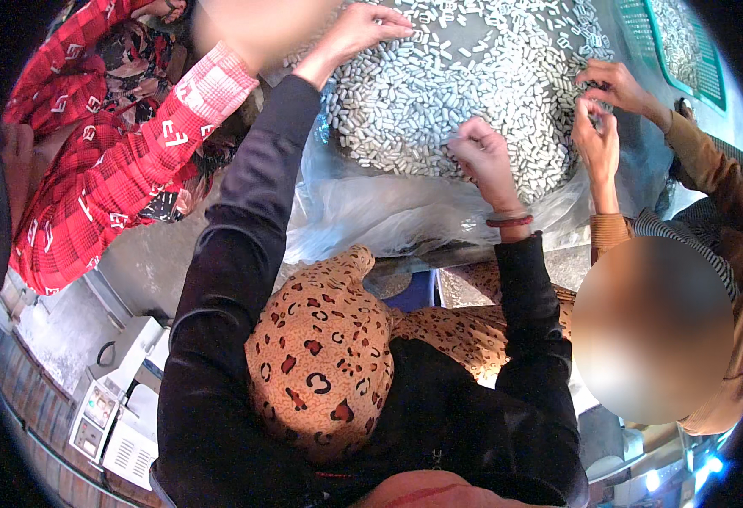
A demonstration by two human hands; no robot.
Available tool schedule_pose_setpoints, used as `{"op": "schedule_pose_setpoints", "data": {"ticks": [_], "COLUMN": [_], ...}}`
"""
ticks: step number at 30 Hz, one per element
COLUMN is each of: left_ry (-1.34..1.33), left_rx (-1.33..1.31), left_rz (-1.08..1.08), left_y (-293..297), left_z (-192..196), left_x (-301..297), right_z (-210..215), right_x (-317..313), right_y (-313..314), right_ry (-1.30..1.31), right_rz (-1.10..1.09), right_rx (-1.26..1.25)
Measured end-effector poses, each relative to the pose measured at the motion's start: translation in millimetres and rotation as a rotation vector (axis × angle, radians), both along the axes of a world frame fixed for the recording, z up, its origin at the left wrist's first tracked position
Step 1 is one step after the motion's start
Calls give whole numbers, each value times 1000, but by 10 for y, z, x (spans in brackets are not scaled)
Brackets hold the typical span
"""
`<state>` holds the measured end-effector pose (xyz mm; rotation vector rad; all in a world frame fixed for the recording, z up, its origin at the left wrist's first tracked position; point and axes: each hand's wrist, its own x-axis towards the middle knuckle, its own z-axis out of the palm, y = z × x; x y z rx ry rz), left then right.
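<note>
While both arms in black sleeves reach up over the counter point(642, 144), the left hand point(363, 30) lies flat on the far side of the heap of small white oblong pieces point(439, 85), fingers spread and loose, grasping nothing visible. The right hand point(481, 152) sits on the near edge of the heap, grip clenched into a fist; what is inside it cannot be told. The heap rests on clear plastic sheeting point(371, 212). A co-worker's two hands point(604, 102) pick at the heap's right side; a red plaid sleeve point(160, 144) lies left.
</note>
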<state>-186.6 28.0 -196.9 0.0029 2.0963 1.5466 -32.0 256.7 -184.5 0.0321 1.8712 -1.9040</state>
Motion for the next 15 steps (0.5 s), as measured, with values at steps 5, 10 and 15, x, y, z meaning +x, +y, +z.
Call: {"op": "schedule_pose_setpoints", "data": {"ticks": [5, 10, 15], "left_ry": [524, 819, 784], "left_rx": [-459, -754, -625], "left_rz": [-183, -318, -252], "left_y": [268, 359, 354], "left_z": [-134, -505, -563], "left_x": [-75, 50, 59], "right_z": [398, 472, -125], "right_x": [-231, -460, -935], "right_y": [93, 66, 353], "right_ry": [-383, -299, -72], "right_rz": [-158, -224, -56], "right_rx": [-683, -469, 240]}}
